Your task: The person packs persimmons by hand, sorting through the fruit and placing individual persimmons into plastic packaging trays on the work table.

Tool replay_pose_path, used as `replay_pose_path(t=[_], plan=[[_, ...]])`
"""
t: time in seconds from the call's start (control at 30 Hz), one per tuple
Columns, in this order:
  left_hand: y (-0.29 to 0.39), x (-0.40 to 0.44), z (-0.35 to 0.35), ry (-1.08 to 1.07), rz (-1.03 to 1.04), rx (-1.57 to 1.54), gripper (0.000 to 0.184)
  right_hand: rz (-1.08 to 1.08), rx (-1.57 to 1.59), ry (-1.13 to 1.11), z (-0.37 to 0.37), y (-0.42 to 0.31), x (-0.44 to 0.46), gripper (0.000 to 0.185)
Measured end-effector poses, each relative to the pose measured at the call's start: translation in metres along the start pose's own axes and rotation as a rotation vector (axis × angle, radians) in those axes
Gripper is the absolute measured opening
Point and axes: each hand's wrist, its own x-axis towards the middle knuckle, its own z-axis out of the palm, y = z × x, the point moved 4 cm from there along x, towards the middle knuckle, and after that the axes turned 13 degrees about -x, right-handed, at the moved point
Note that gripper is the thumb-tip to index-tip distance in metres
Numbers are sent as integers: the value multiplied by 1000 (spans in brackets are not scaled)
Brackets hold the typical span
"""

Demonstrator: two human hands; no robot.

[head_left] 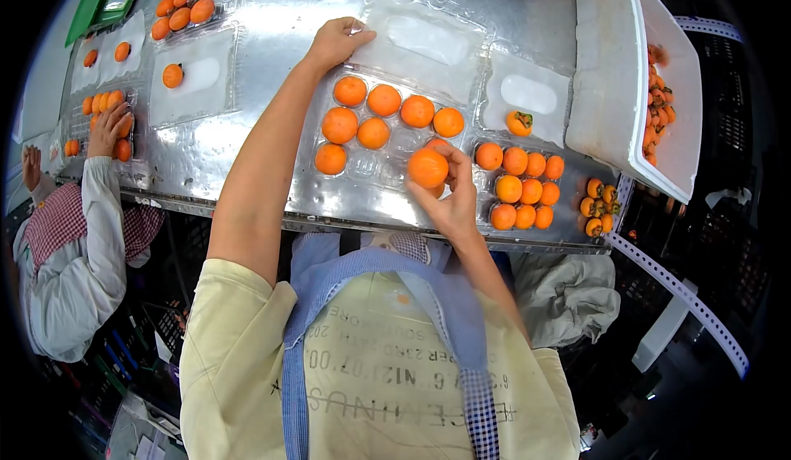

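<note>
Between the thumb and fingers of my right hand (451, 199) is an orange persimmon (428, 168), held over the lower right of a clear plastic tray (362, 168). Several persimmons (373, 133) sit in that tray's cups, and some cups beside them are bare. My left hand (339, 42) is at the tray's upper left, its thumb and fingers closed on the edge of the clear lid (428, 36). To the right, a second tray holds several persimmons (531, 191), and one persimmon (519, 123) rests on its lid's white pad (528, 93).
A white foam box (610, 73) with persimmons stands tilted at the right. Loose persimmons (593, 207) lie at the table's right corner. At the left, a co-worker's hand (105, 130) touches another tray. More trays and a green container (99, 3) are at the upper left.
</note>
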Motion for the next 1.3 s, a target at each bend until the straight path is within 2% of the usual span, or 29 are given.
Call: replay_pose_path(t=[0.1, 0.2, 0.3, 0.4, 0.5, 0.6, 0.7, 1.1, 1.2, 1.3], plan=[[-1, 1, 0, -9, -8, -13, 29, -42, -113, 25, -1, 0, -1, 63], [-3, 4, -1, -27, -36, 4, 38, -132, -154, 48, 2, 9, -1, 63], [-6, 5, -3, -10, -5, 70, 41, -97, -137, 75, 3, 9, -3, 59], [-7, 6, -3, -15, -3, 50, 43, -258, -450, 111, -6, -14, 6, 51], [-6, 6, -1, 13, 24, 22, 29, -277, -562, 22, 4, -11, 5, 44], [-1, 2, 0, 8, -37, 4, 29, -342, -672, 32, 17, -7, 0, 44], [-6, 5, -1, 12, 13, 5, 28, -343, -728, 30, 25, -5, 0, 43], [0, 0, 0, 15, -59, -21, 28, -237, -734, -47, 24, -9, 4, 47], [-4, 3, -1, 20, -33, 8, 31, -238, -692, -23, 21, -11, 5, 47], [-12, 10, -5, 49, 86, 136, 35, -305, -635, 52, 18, -5, 3, 45]])
